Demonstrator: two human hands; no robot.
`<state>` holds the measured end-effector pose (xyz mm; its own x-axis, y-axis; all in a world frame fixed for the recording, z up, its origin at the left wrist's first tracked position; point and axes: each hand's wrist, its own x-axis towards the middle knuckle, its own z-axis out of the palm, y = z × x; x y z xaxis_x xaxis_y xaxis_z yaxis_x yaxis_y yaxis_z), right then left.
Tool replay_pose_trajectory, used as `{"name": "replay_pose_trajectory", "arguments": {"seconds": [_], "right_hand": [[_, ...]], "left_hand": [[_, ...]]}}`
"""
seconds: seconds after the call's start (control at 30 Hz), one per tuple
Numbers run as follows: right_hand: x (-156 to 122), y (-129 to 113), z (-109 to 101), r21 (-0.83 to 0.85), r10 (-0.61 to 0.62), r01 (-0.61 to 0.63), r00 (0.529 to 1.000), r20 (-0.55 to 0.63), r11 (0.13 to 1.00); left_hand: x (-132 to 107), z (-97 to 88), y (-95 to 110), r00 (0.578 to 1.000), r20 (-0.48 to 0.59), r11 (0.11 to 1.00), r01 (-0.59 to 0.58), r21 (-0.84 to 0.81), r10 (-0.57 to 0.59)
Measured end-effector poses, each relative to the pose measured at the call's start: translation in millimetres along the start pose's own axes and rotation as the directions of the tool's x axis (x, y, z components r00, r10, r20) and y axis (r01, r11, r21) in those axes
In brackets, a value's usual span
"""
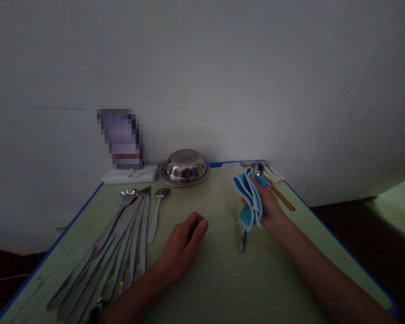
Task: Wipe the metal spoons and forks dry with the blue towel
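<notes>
Green tabletop (222, 279) is set against a pale wall. A blue cloth (249, 198) is clasped by the right hand (270, 208), fingers closed around it and a utensil (243, 243) protruding below. The left hand (184, 245) is rested palm-down, fingers loosely curled and empty, near a row of cutlery (121, 243).

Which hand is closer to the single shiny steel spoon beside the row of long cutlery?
Left. The left hand lies on the table just right of the steel spoon; the right hand, gripping a blue cloth, is much farther right.
</notes>
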<state>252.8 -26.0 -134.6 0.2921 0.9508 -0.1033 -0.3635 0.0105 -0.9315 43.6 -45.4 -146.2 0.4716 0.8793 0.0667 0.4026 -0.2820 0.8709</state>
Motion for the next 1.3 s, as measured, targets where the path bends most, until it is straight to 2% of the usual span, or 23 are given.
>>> {"name": "replay_pose_trajectory", "arguments": {"seconds": [0.1, 0.17, 0.2, 0.27, 0.33, 0.4, 0.47, 0.53, 0.63, 0.77, 0.83, 0.9, 0.97, 1.0, 1.07, 1.13, 1.23, 1.3], "right_hand": [[-11.6, -6.5, 4.0, -0.153, 0.079, -0.062, 0.991, 0.109, 0.986], [-20.7, -7.4, 8.7, -0.377, 0.106, -0.013, 0.969, 0.225, 0.926], [-25.2, -7.2, 11.2, -0.52, 0.107, 0.072, 0.946, 0.307, 0.851], [-33.2, -5.0, 15.7, -0.732, 0.119, 0.347, 0.857, 0.501, 0.586], [-38.4, -0.6, 18.4, -0.747, 0.176, 0.575, 0.74, 0.649, 0.335], [-40.5, 5.1, 18.8, -0.695, 0.256, 0.692, 0.648, 0.717, 0.196], [-40.2, 10.1, 17.7, -0.655, 0.319, 0.743, 0.592, 0.74, 0.138], [-38.9, 12.6, 16.6, -0.635, 0.346, 0.765, 0.57, 0.746, 0.11], [-36.0, 9.3, 15.8, -0.642, 0.357, 0.76, 0.575, 0.736, 0.1], [-26.1, -9.3, 6.3, -0.655, 0.402, 0.737, 0.557, 0.727, 0.165], [-17.7, -22.9, -7.0, -0.71, 0.434, 0.68, 0.592, 0.68, 0.184], [-8.6, -36.5, -24.8, -0.786, 0.46, 0.593, 0.656, 0.598, 0.176], [-0.8, -47.3, -42.8, -0.874, 0.512, 0.455, 0.717, 0.474, 0.172], [2.2, -50.9, -50.1, -0.897, 0.536, 0.401, 0.724, 0.434, 0.185], [5.5, -53.8, -58.4, -0.906, 0.511, 0.377, 0.75, 0.42, 0.192], [5.3, -51.0, -56.6, -0.895, 0.511, 0.409, 0.738, 0.44, 0.18], [-0.8, -37.9, -38.8, -0.847, 0.482, 0.509, 0.709, 0.514, 0.155], [-8.2, -25.4, -21.9, -0.779, 0.458, 0.592, 0.645, 0.612, 0.208]], "left_hand": [[-1.7, -0.3, -4.2, 0.997, -0.076, 0.995, -0.013, -0.102, 0.005], [-2.8, 0.5, -7.4, 0.993, -0.113, 0.989, -0.054, -0.139, 0.038], [-3.1, 0.7, -8.6, 0.99, -0.128, 0.987, -0.077, -0.141, 0.059], [-3.3, 0.2, -9.7, 0.985, -0.138, 0.988, -0.114, -0.1, 0.099], [-2.6, -1.2, -9.4, 0.984, -0.107, 0.99, -0.141, -0.007, 0.139], [-1.4, -2.2, -8.7, 0.988, -0.022, 0.98, -0.15, 0.131, 0.154], [-0.3, -2.0, -8.3, 0.988, 0.072, 0.95, -0.148, 0.275, 0.133], [0.4, -0.8, -8.6, 0.985, 0.135, 0.912, -0.153, 0.379, 0.109], [1.0, 1.2, -10.0, 0.98, 0.169, 0.894, -0.168, 0.414, 0.106], [3.4, 0.3, -11.1, 0.991, 0.112, 0.92, -0.114, 0.375, 0.077], [4.7, -1.5, -11.2, 0.998, 0.043, 0.935, -0.064, 0.348, 0.052], [5.1, -3.2, -11.1, 0.999, -0.031, 0.947, -0.014, 0.322, 0.025], [4.5, -4.1, -11.1, 0.996, -0.088, 0.954, 0.026, 0.299, 0.001], [4.0, -4.4, -11.3, 0.994, -0.106, 0.957, 0.04, 0.288, -0.01], [3.4, -4.6, -12.0, 0.992, -0.126, 0.96, 0.061, 0.272, -0.027], [3.5, -4.8, -13.0, 0.991, -0.132, 0.961, 0.072, 0.268, -0.037], [4.5, -4.7, -13.4, 0.994, -0.105, 0.958, 0.062, 0.28, -0.033], [4.4, -3.8, -12.3, 0.998, -0.064, 0.956, 0.038, 0.292, -0.02]]}}
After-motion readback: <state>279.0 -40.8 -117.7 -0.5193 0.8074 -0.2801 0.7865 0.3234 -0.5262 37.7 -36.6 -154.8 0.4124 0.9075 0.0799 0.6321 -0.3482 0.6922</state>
